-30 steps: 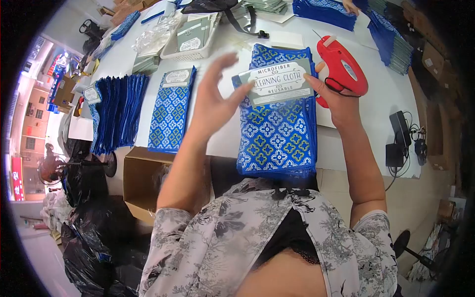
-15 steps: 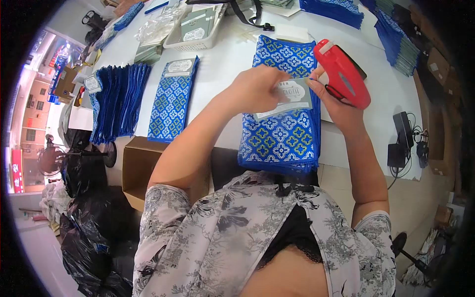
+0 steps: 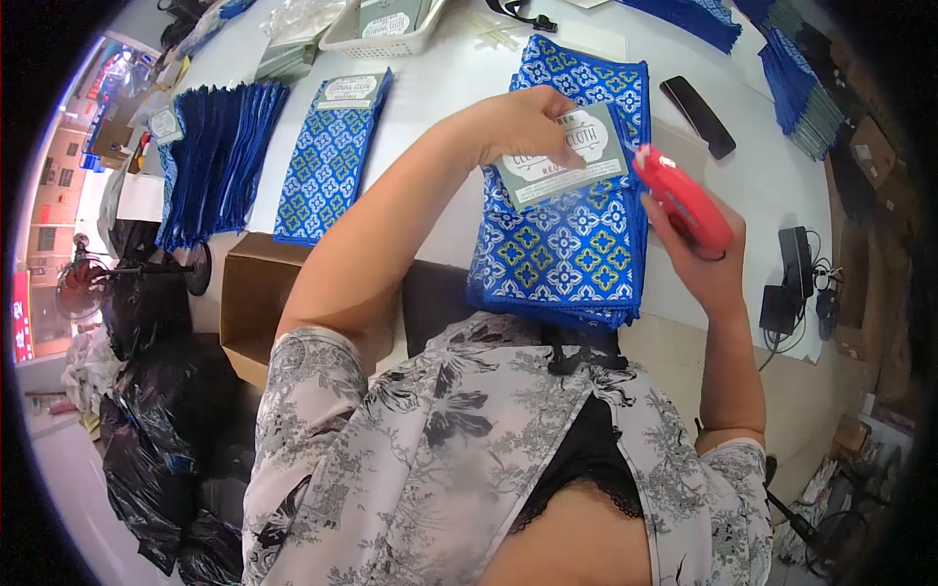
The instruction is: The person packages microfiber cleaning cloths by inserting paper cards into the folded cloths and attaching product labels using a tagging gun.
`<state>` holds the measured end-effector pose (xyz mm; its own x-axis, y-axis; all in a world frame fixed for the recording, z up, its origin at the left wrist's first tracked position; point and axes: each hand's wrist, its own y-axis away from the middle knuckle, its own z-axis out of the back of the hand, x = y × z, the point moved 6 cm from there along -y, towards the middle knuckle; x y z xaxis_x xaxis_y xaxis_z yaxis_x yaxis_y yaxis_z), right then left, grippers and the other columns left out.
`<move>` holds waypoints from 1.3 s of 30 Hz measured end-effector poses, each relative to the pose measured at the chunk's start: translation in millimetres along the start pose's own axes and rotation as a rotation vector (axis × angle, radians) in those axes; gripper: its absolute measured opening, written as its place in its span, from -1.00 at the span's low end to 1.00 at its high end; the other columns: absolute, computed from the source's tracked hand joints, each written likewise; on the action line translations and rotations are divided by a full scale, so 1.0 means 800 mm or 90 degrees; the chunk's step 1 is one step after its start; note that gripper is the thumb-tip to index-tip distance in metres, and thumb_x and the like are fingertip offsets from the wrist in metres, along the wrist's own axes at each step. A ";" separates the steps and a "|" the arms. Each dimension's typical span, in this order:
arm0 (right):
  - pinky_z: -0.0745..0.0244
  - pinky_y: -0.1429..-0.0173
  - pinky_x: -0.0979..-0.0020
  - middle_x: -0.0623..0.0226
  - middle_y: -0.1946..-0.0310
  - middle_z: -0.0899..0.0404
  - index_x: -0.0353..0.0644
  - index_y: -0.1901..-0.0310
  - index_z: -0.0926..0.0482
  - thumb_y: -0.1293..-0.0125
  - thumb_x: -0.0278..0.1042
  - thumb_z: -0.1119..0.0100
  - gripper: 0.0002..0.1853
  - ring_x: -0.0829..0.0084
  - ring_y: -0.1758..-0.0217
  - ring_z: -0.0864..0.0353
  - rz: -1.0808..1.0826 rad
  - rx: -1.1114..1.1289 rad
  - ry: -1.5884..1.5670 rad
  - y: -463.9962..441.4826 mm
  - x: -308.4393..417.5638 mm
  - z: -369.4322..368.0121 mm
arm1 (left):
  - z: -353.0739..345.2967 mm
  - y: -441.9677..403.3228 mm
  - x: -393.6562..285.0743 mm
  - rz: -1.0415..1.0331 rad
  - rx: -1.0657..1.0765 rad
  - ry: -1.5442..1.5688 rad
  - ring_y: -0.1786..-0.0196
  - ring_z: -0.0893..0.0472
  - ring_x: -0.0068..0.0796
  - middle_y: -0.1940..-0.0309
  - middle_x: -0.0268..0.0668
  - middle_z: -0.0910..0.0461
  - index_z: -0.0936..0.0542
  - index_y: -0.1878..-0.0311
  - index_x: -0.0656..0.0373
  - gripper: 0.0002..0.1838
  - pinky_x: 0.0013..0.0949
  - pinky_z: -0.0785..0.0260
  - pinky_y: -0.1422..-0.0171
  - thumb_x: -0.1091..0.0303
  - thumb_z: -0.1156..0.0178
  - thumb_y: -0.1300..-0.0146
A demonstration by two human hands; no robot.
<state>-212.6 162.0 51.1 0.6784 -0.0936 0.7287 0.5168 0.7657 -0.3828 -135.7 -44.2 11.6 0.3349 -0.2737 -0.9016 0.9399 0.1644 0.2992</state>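
Observation:
Over a stack of blue patterned cleaning cloths [image 3: 557,259], my left hand [image 3: 523,127] pinches a grey-green label card [image 3: 596,146] between thumb and fingers. The card is tilted and lies against the top cloth; its printed white panel reads partly "cloth". My right hand [image 3: 711,264] grips a red stapler [image 3: 684,200] just right of the card. The stapler's tip points at the card's right edge, apart from it or barely touching; I cannot tell which. Its lower end is hidden in my palm.
A labelled cloth stack [image 3: 332,161] and a row of folded blue cloths [image 3: 223,161] stand left. A white basket [image 3: 386,44] holds cards at the back. On the right are a black phone-like object [image 3: 699,115] and a power adapter [image 3: 796,264]. A cardboard box [image 3: 259,303] sits below the table edge.
The red stapler has moved down and turned, now gripped lower in my right hand. My right fingers have left the card, which is tilted more. The black object behind the stapler is uncovered.

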 end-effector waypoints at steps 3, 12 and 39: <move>-0.47 0.33 0.52 0.25 0.45 -0.68 -0.28 0.15 -0.70 -0.14 -0.45 -0.45 -0.76 0.54 0.48 -0.63 -0.058 0.018 -0.004 0.015 -0.010 -0.001 | 0.002 -0.017 0.019 -0.017 -0.033 -0.011 0.18 -0.68 -0.48 0.17 -0.23 -0.72 -0.65 -0.04 0.30 -0.52 -0.42 -0.52 0.03 0.45 -0.46 0.02; -0.49 0.32 0.50 0.25 0.50 -0.68 -0.26 0.12 -0.71 -0.14 -0.41 -0.45 -0.73 0.55 0.49 -0.64 -0.073 0.018 0.000 0.016 -0.022 -0.008 | 0.002 -0.004 0.003 -0.004 -0.049 -0.056 0.17 -0.70 -0.43 0.16 -0.19 -0.73 -0.64 -0.08 0.33 -0.44 -0.41 -0.52 0.00 0.42 -0.47 0.08; -0.45 0.34 0.54 0.33 0.55 -0.65 -0.30 0.16 -0.70 -0.16 -0.36 -0.46 -0.74 0.64 0.49 -0.56 -0.183 0.047 -0.014 0.019 -0.041 -0.012 | 0.000 -0.001 -0.003 -0.016 -0.065 -0.075 0.13 -0.70 -0.38 0.13 -0.16 -0.72 -0.61 -0.15 0.28 -0.33 -0.38 -0.50 -0.04 0.39 -0.49 0.16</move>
<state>-222.2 170.4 15.8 0.4982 -0.2999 0.8136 0.6460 0.7542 -0.1176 -137.3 -44.0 13.6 0.3225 -0.3870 -0.8638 0.9384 0.2501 0.2383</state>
